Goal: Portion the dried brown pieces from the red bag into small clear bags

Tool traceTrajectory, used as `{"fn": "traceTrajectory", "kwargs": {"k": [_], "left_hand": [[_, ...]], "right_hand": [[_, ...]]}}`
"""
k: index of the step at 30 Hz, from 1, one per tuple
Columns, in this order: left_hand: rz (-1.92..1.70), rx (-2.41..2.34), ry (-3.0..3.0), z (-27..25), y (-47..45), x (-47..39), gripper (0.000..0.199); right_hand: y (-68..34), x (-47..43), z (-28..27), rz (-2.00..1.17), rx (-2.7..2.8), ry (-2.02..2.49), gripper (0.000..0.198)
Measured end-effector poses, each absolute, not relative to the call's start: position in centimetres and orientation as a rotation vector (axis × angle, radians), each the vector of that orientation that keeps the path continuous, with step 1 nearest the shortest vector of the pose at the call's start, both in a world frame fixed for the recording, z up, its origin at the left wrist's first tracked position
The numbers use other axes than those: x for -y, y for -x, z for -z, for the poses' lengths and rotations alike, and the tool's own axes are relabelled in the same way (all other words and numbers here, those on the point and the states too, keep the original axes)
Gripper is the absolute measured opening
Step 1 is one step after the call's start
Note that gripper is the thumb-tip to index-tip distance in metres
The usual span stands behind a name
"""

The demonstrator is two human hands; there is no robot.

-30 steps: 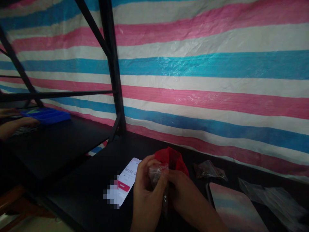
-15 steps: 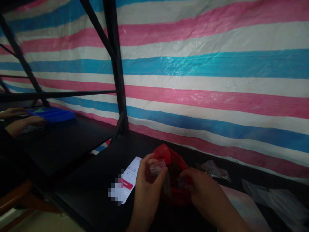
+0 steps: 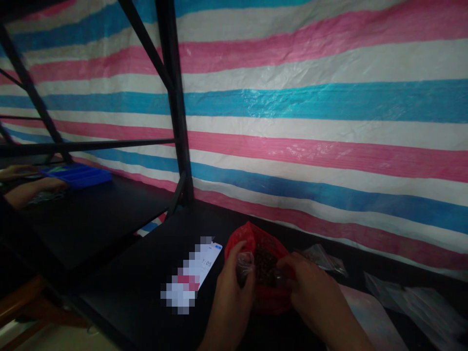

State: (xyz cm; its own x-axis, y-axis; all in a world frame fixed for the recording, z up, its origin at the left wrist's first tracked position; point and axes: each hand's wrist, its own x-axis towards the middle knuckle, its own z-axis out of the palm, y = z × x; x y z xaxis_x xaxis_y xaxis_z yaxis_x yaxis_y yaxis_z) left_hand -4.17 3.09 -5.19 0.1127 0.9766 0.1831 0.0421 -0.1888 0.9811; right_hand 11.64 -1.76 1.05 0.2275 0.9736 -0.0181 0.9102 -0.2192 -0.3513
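Observation:
A red plastic bag (image 3: pixel 272 300) stands with its mouth spread on the black table, holding many small dark brown pieces (image 3: pixel 265 265). At its left side my left hand (image 3: pixel 236 280) is closed around a small clear plastic bag (image 3: pixel 244 263), thumb and fingers curled about it. My right hand (image 3: pixel 305 278) reaches over the right rim of the red bag, its fingers bent together. A bit of clear plastic shows by those fingertips, but what they grip is partly hidden and too dark to make out.
A lit phone (image 3: pixel 192 282) lies left of the red bag. Filled clear bags (image 3: pixel 323 258) lie behind my right hand, flat clear bags (image 3: pixel 420 302) and a pale sheet (image 3: pixel 369 312) to the right. Past a black frame post (image 3: pixel 179 126), another person's hands (image 3: pixel 40 187) are near a blue tray (image 3: pixel 84 178).
My left hand has shifted slightly right and down, and the small clear bag in it now looks rounder and darker. The red bag's mouth shows more of the brown pieces.

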Motion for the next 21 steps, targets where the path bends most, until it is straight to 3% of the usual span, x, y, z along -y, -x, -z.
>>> {"fn": "traceTrajectory", "kwargs": {"k": [5,8,12,21], "left_hand": [[-1.358,-1.095,-1.408,5.2,4.9,-3.0,0.037],[-1.432,-1.186,-1.389,5.6,5.0,-2.8,0.042],[-1.386,-1.244,-1.416,6.0,5.0,-2.9,0.050],[-1.397,-1.140,-1.167,4.6,5.0,-3.0,0.050]], "right_hand": [[-11.3,1.2,-1.3,-0.246,1.709,2.337,0.055],[-11.0,0.8,-1.1,-0.231,1.704,2.298,0.058],[-11.0,0.5,-0.2,-0.293,1.719,2.260,0.059],[-9.5,-0.8,2.0,-0.512,1.686,1.928,0.055]]}}
